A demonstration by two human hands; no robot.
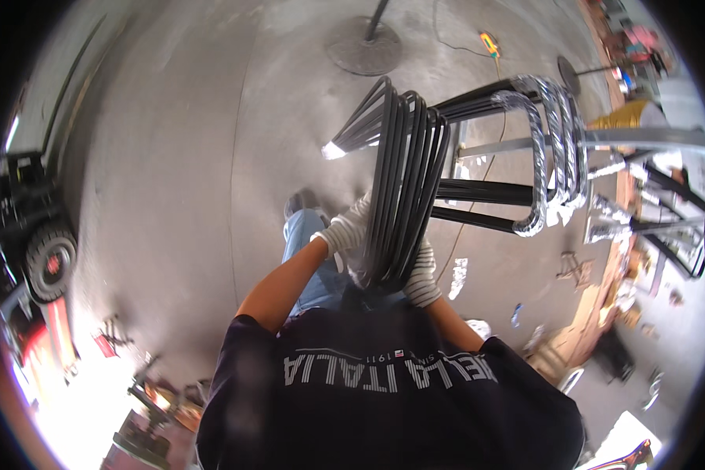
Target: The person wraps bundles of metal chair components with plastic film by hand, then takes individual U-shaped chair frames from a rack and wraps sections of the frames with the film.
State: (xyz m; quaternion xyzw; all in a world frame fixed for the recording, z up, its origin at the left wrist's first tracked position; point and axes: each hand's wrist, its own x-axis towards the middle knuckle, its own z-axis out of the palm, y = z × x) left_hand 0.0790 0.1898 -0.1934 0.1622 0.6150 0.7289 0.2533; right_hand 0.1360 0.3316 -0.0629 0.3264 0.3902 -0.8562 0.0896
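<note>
In front of my body I hold a stack of bent black tubular metal frames [403,188], nested closely together and standing nearly upright. My left hand [351,229], in a striped knit glove, is closed against the stack's left side. On the right side, low down, my right hand [423,276] wears a matching glove and grips the same stack. The fingers of both hands are mostly hidden by the tubes. White wrapping [333,150] covers the stack's far left end. Just right of the stack are similar black frames wrapped in clear film [552,149], beside a grey metal bar [642,139].
A round black base with a pole [364,47] stands on the concrete floor ahead. A yellow-orange device [489,43] lies on the floor with a cable. To the left is a vehicle with a black tire [51,262]. Cardboard and clutter [580,329] line the right side.
</note>
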